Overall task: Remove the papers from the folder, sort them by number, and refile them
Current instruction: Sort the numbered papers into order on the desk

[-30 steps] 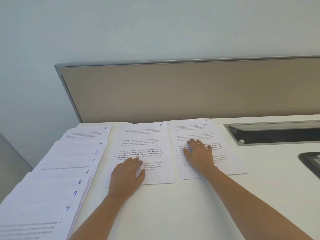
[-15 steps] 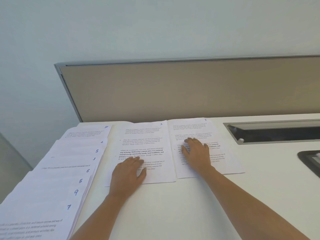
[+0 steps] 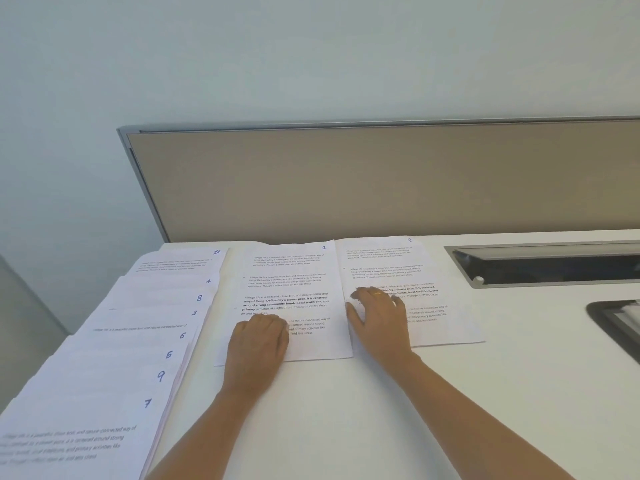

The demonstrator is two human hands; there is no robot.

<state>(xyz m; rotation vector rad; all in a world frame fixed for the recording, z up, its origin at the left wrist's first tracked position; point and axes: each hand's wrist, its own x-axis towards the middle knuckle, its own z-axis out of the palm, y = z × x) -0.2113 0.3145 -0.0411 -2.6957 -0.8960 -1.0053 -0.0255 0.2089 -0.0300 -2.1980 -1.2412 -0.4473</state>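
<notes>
Two printed sheets lie side by side on the white desk. The sheet numbered 1 (image 3: 291, 271) is at the centre, and my left hand (image 3: 258, 344) rests flat on its lower part. To its right lies the sheet numbered 2 (image 3: 384, 261), its left edge touching sheet 1. My right hand (image 3: 381, 317) presses on the middle of sheet 2 with spread fingers. A fanned row of several numbered sheets (image 3: 138, 341) runs down the left side, showing 10, 4, 8, 3, 6, 5, 9 and 7. No folder can be made out.
A beige partition panel (image 3: 381, 181) stands along the desk's far edge. A metal cable tray opening (image 3: 547, 265) is recessed at the back right. A dark object (image 3: 620, 327) sits at the right edge. Bare desk surface (image 3: 346, 410) lies between my forearms.
My right hand has slid sheet 2 a little to the left, up against sheet 1. My left hand has stayed on sheet 1.
</notes>
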